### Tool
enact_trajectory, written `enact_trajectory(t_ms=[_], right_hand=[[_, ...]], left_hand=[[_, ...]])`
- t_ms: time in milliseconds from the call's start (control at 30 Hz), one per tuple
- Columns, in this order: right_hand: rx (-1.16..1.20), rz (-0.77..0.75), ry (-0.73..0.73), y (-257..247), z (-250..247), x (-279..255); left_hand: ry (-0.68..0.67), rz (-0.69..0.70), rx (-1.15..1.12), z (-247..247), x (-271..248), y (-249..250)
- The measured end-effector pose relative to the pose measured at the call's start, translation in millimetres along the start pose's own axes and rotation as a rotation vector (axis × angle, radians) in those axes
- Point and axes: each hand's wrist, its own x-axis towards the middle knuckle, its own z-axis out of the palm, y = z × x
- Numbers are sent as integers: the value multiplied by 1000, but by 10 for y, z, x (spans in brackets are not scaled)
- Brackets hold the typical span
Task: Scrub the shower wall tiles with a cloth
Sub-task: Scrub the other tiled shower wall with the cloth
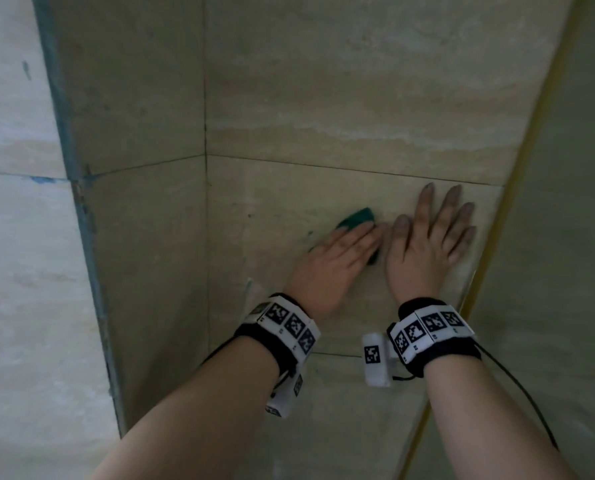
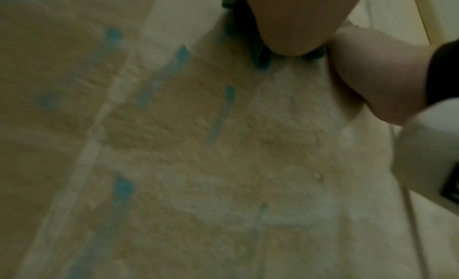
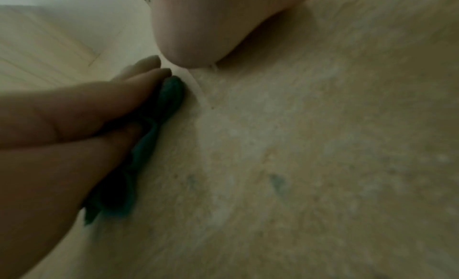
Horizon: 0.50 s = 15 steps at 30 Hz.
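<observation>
A dark green cloth [image 1: 358, 217] lies bunched against the beige wall tiles [image 1: 323, 98], low on the wall near the corner. My left hand [image 1: 349, 245] presses it to the tile with straight fingers laid over it. In the right wrist view those fingers [image 3: 104, 104] lie flat over the cloth [image 3: 171, 93]. Just to the right, my right hand [image 1: 438, 230] rests flat on the tile with fingers spread, holding nothing. The left wrist view shows my left palm [image 2: 293, 24] over a sliver of cloth [image 2: 262, 56], and the right hand's heel [image 2: 377, 77] beside it.
An inner wall corner [image 1: 205, 209] runs just left of the cloth. A blue-grey trim [image 1: 81, 209] edges the side wall. A yellow strip [image 1: 517, 188] borders the tiles on the right. Blue streaks [image 2: 218, 114] mark the tile below my left hand.
</observation>
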Motion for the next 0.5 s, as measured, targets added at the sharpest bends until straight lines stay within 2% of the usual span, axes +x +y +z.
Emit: enact_trajectory(t_ms=[67, 167, 200, 233, 400, 467, 500], right_hand=[[1, 3, -13, -2, -4, 2], [-2, 10, -2, -31, -1, 0], [-4, 14, 1, -41, 2, -1], [-6, 20, 1, -49, 5, -8], [7, 44, 5, -87, 20, -34], [11, 50, 11, -105, 33, -33], [9, 49, 17, -109, 35, -29]], left_hand=[[-6, -177, 70, -195, -14, -113], [26, -721, 163, -401, -186, -452], [81, -842, 203, -447, -248, -545], [128, -892, 210, -441, -308, -597], [267, -869, 53, -229, -314, -458], [218, -762, -37, -155, -263, -336], [174, -650, -71, -110, -243, -263]])
